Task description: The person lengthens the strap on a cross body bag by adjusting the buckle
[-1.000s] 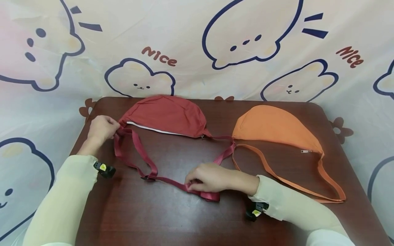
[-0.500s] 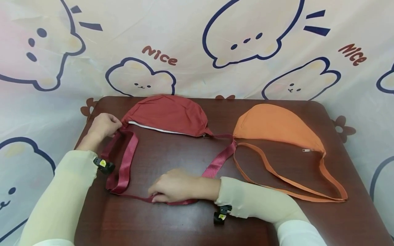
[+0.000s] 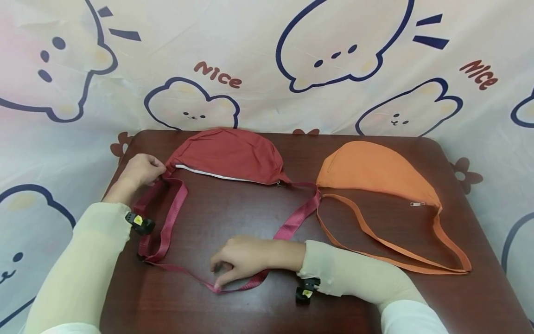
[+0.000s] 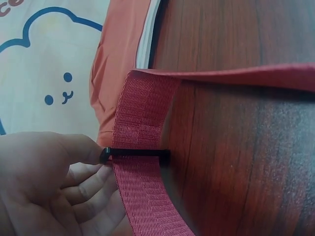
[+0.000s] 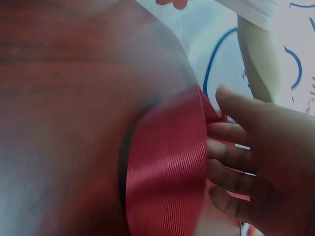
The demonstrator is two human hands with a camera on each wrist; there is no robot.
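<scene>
A red waist bag (image 3: 229, 155) lies at the back left of the table, its white zipper edge facing me. Its strap (image 3: 297, 219) loops loosely toward the front. My left hand (image 3: 141, 170) is at the bag's left end; in the left wrist view its thumb and forefinger pinch one end of a black strap buckle (image 4: 138, 152). Over the front of the loop is my right hand (image 3: 244, 256), fingers and thumb parted. The right wrist view shows the red strap (image 5: 167, 167) beside the spread fingers, not gripped.
An orange waist bag (image 3: 371, 169) lies at the right, its orange strap (image 3: 396, 250) looped in front. Both bags rest on a dark brown wooden table (image 3: 250, 311). A patterned cloth (image 3: 258, 51) hangs close behind the table.
My right hand has moved left with the strap, then let go of it, its fingers parting. The black slider has shifted left and toward me. The left hand has barely moved.
</scene>
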